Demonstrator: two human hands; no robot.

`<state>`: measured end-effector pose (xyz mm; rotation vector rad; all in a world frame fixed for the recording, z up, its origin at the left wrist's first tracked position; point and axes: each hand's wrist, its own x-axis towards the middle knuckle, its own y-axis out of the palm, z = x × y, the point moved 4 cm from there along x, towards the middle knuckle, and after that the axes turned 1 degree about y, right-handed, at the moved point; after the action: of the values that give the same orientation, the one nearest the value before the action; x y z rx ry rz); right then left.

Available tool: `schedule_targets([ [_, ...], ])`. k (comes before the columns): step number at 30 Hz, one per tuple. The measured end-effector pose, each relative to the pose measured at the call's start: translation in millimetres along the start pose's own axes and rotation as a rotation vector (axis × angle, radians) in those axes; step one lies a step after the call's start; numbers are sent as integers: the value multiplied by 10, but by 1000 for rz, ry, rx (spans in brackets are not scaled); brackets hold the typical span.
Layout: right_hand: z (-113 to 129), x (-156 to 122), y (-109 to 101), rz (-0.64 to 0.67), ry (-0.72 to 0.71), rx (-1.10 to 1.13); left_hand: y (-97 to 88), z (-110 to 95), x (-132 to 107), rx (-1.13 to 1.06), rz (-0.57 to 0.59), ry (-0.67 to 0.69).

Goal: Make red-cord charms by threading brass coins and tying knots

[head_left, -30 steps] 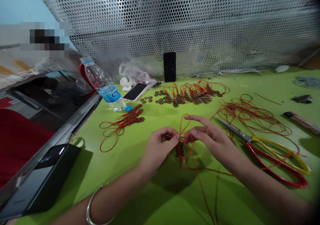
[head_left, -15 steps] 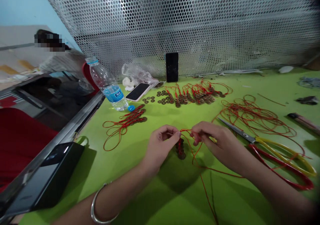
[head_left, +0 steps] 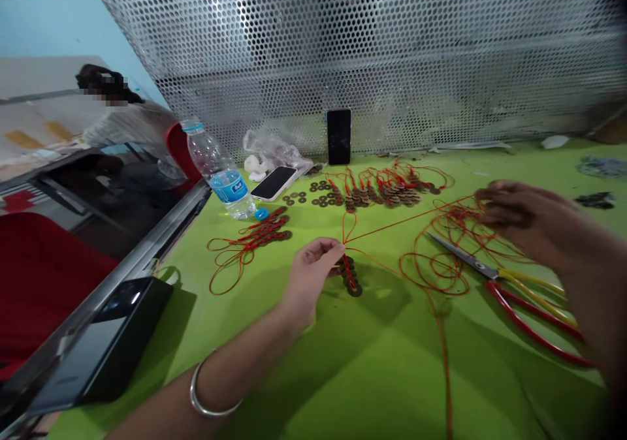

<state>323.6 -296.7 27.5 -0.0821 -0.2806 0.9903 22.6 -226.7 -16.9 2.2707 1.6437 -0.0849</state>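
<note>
My left hand pinches a red cord just above a short chain of brown coins that lies on the green table. My right hand is out to the right, fingers closed on the same red cord, which runs taut from the coins to it. The hand is blurred by motion. Loose loops of cord trail below the taut line.
Scissors with yellow and red handles lie under my right hand amid tangled red cord. Finished coin strings, loose coins, more strung coins, a water bottle, two phones, a black device. Another person sits far left.
My right hand has swept away to the right, pulling the red cord taut. My left hand stayed at the coin chain, still pinching the cord.
</note>
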Motion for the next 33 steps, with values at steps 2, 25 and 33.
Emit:
schedule_targets([
  [2, -52, 66, -238, -155, -14, 69, -8, 1, 11, -9, 8, 10],
  [25, 387, -740, 1150, 195, -642, -552, 79, -39, -59, 157, 56, 153],
  [33, 478, -809, 1078, 94, -974, -698, 158, 55, -93, 384, 264, 152],
])
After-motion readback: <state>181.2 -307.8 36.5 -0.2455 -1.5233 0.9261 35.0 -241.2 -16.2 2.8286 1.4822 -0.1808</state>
